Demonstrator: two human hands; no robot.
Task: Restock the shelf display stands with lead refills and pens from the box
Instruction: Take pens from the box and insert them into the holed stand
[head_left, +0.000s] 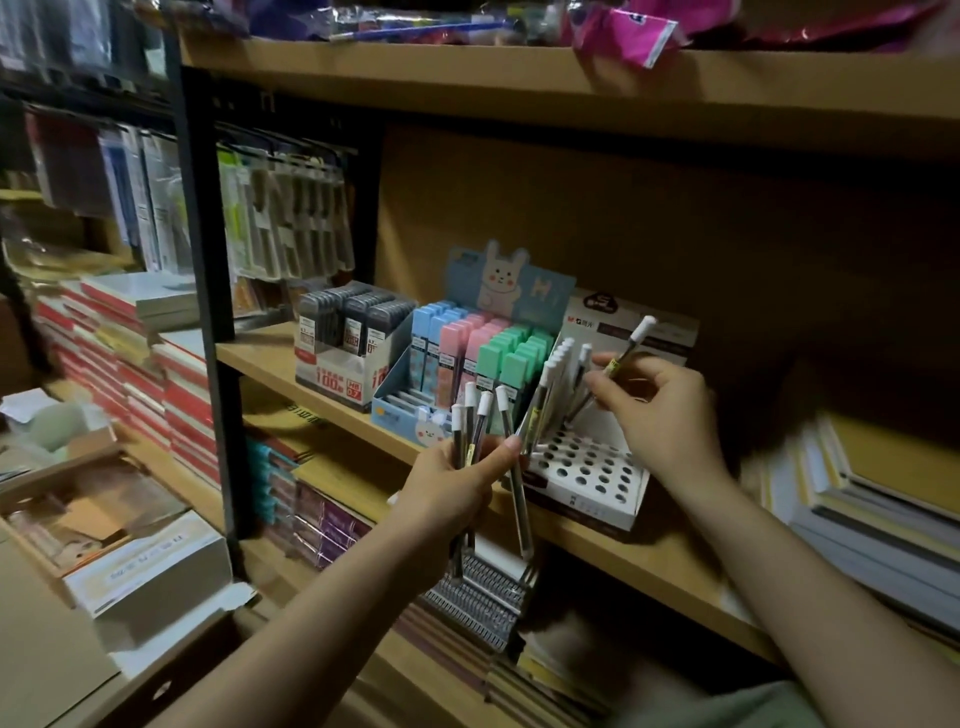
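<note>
Two hands: both raised in front of the middle shelf (613, 551), each gripping pens.
Left hand (452, 493): fingers and thumb curled round a bunch of pens (470, 431); thumb pressed across the barrels. The white caps point up. One pen of the bunch (514, 467) splays out to the right and hangs lower than the rest.
Right hand (660, 410): thumb and fingertips pinch a single pen (623, 353), tilted, white cap up and to the right, its lower end hidden behind the fingers. It is held above the pen stand.
Pen stand (592, 473): white, with a sloped top full of round holes, sitting on the middle shelf just right of the bunny box. Most holes at the front show open.
Stand pens (556, 374): a row of white-capped pens already stands along the stand's left edge, leaning back; one more stands near the right hand.
Backing card (670, 327): rises behind the stand, printed with a dark logo.
Bunny box (457, 364): blue display with a rabbit header, holding blue, pink and green lead refill cases in rows; touching or just beside the pen stand's left side.
Grey box (343, 343): display of dark lead refill cases, left of the bunny box, on the same shelf.
Open box (104, 525): cardboard, low at the left, well apart from the hands; contents unclear.
Notebooks (156, 379): red-and-white stacks left of the black upright (208, 291).
Hanging packs (280, 218): blister packs above the grey box.
</note>
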